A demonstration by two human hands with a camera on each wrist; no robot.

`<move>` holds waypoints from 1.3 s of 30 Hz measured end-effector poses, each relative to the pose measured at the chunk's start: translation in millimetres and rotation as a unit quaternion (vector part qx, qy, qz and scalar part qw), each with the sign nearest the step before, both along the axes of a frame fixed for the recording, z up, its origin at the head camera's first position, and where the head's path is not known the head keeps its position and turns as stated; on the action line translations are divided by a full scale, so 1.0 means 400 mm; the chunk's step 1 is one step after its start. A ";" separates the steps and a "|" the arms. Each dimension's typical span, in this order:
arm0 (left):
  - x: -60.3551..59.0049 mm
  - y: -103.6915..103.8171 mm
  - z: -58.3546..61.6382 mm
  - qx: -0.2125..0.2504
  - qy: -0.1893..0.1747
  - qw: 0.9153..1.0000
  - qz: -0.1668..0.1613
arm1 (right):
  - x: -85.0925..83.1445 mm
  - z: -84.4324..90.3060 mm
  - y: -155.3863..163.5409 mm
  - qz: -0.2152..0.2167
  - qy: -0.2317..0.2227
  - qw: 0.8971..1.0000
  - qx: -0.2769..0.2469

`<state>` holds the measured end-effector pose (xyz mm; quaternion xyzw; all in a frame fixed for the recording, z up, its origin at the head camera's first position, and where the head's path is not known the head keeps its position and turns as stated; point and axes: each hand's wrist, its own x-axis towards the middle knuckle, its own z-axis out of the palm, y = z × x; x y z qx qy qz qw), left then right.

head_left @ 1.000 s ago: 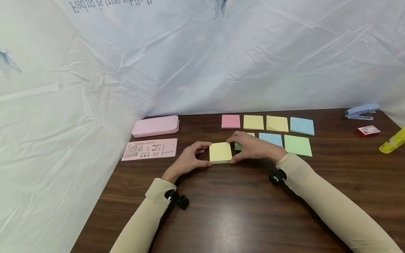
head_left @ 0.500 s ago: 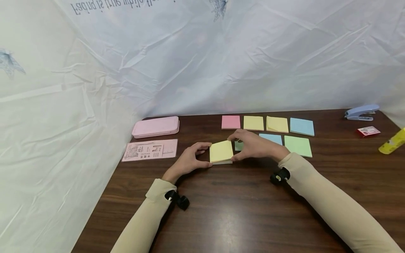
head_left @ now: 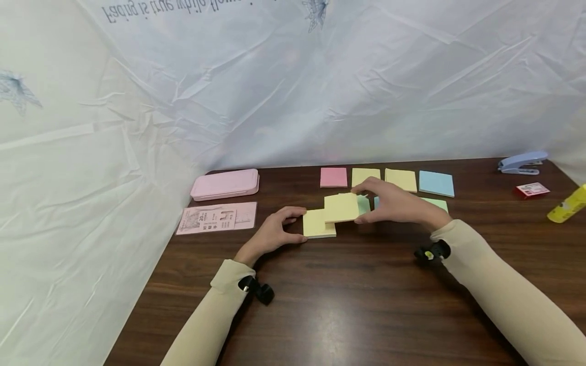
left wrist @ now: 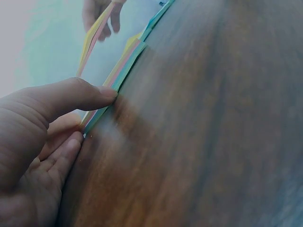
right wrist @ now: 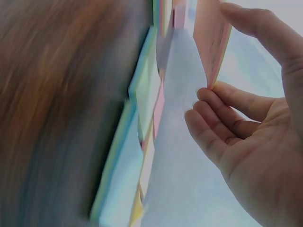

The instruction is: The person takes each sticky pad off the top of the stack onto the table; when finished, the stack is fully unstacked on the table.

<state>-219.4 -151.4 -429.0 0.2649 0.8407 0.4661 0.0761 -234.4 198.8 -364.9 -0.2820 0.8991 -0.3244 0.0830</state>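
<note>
My right hand [head_left: 396, 206] pinches a yellow-topped sticky note pad [head_left: 341, 207] by its right edge, thumb at the near corner and fingers at the far one. In the right wrist view a pink underside shows on this lifted pad [right wrist: 210, 42]. Below it and to the left, a stack of sticky notes [head_left: 313, 224] lies on the table, yellow on top. My left hand [head_left: 274, 231] holds that stack at its left edge between thumb and fingers. Pink and green layers show along the stack's side [left wrist: 125, 64] in the left wrist view. The raised pad overlaps the stack's right part in the head view.
Pink [head_left: 333, 177], yellow [head_left: 401, 180] and blue [head_left: 436, 183] pads line the back, with green [head_left: 363, 205] and others partly hidden by my right hand. A pink case [head_left: 225, 184] and pink packet [head_left: 217, 217] lie left. A stapler [head_left: 522, 162], small red box [head_left: 532, 189] and yellow tube [head_left: 567, 205] are right.
My right hand has tilted the yellow-topped sticky note pad up off the stack, then carried it rightward. My left hand has stayed at the stack's left edge.
</note>
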 end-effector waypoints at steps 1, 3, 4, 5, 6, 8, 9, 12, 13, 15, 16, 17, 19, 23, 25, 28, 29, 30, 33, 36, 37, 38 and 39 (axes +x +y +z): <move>0.000 0.000 -0.001 -0.001 0.000 1.000 0.000 | 0.003 0.004 0.013 -0.006 -0.001 1.000 0.003; 0.002 -0.001 0.000 -0.002 0.000 1.000 0.001 | 0.010 0.012 0.039 -0.018 -0.005 1.000 0.005; 0.003 -0.002 -0.001 -0.002 0.001 1.000 0.001 | 0.014 0.015 0.053 -0.024 -0.004 1.000 0.008; 0.004 -0.002 0.000 -0.003 0.000 1.000 0.002 | 0.018 0.019 0.067 -0.029 -0.001 1.000 0.010; 0.004 -0.002 -0.001 -0.003 0.000 1.000 0.002 | 0.022 0.023 0.082 -0.031 0.003 0.999 0.011; 0.004 -0.003 -0.002 -0.004 -0.001 1.000 0.004 | 0.031 0.029 0.112 -0.038 0.010 0.999 0.012; 0.004 -0.003 -0.003 -0.004 -0.001 1.000 0.005 | 0.036 0.031 0.128 -0.043 0.013 0.999 0.013; 0.004 -0.002 -0.005 -0.004 -0.002 1.000 0.006 | 0.052 0.034 0.177 -0.060 0.017 0.998 0.020; 0.004 -0.002 -0.004 -0.004 -0.003 1.000 0.006 | 0.057 0.032 0.194 -0.068 0.017 0.997 0.026; 0.004 -0.002 -0.004 -0.005 -0.005 1.000 0.007 | 0.065 0.028 0.227 -0.082 0.017 0.996 0.039; 0.005 -0.001 -0.003 -0.005 -0.005 1.000 0.006 | 0.068 0.026 0.244 -0.090 0.018 0.995 0.045; 0.005 0.000 -0.003 -0.005 -0.006 1.000 0.006 | 0.071 0.023 0.261 -0.098 0.021 0.994 0.053; 0.004 0.000 -0.002 -0.005 -0.008 1.000 0.007 | 0.079 0.018 0.292 -0.112 0.022 0.991 0.064; 0.002 0.002 -0.002 -0.006 -0.009 1.000 0.006 | 0.094 0.009 0.347 -0.139 0.023 0.987 0.077; 0.001 0.002 -0.002 -0.005 -0.008 1.000 0.004 | 0.103 0.005 0.371 -0.156 0.017 0.984 0.083; -0.001 0.004 -0.001 -0.003 -0.008 1.000 0.001 | 0.114 -0.001 0.403 -0.181 0.009 0.979 0.092; -0.002 0.004 -0.001 -0.002 -0.008 1.000 0.000 | 0.116 -0.004 0.413 -0.188 0.006 0.978 0.093; -0.002 0.004 -0.001 -0.002 -0.007 1.000 -0.001 | 0.117 -0.007 0.422 -0.190 0.008 0.977 0.094; -0.003 0.004 -0.001 -0.003 -0.008 1.000 0.000 | 0.117 -0.014 0.449 -0.195 0.014 0.976 0.093; -0.002 0.004 0.001 -0.005 -0.007 1.000 0.001 | 0.112 -0.018 0.470 -0.200 0.016 0.976 0.087; -0.001 0.003 0.002 -0.005 -0.007 1.000 0.001 | 0.111 -0.018 0.478 -0.204 0.013 0.975 0.089; 0.000 0.002 0.003 -0.006 -0.007 1.000 0.002 | 0.109 -0.018 0.483 -0.208 0.011 0.974 0.089; 0.000 0.001 0.003 -0.007 -0.006 1.000 0.002 | 0.108 -0.018 0.489 -0.210 0.009 0.973 0.090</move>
